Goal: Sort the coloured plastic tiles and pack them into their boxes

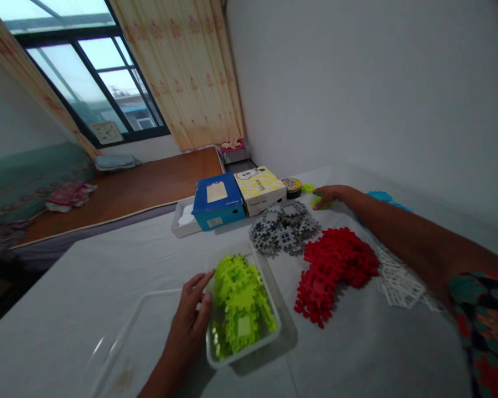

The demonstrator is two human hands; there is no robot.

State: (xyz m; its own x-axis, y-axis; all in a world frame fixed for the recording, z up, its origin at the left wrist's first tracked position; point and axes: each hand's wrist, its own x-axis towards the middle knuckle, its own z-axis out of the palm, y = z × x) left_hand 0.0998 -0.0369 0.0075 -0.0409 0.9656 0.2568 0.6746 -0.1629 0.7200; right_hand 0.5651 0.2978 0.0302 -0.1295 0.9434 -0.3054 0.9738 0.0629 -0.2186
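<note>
the left hand (191, 309) rests at the left side of a clear tub (244, 354), fingers reaching to its rim and thumb spread a little apart from them. inside the tub lies a heap of lime-green notched pieces (241, 298). the right hand (328, 195) stretches to the far side of the table, its fingertips down at some loose green pieces (307, 188); whether they are pinched tight cannot be told.

just beyond the tub sits a grey pile (284, 228), with a red pile (342, 258) to the right of the tub. white flat pieces (400, 282) lie partly below the right forearm, and blue pieces (380, 196) show behind it. past the grey pile stand a round tin (292, 185), a yellow-and-white box (259, 185) and a blue box (218, 200). a clear lid (115, 348) lies left of the left hand on the white-covered table (87, 271). farther back, a curtain (191, 72) hangs beside a window (103, 72).
</note>
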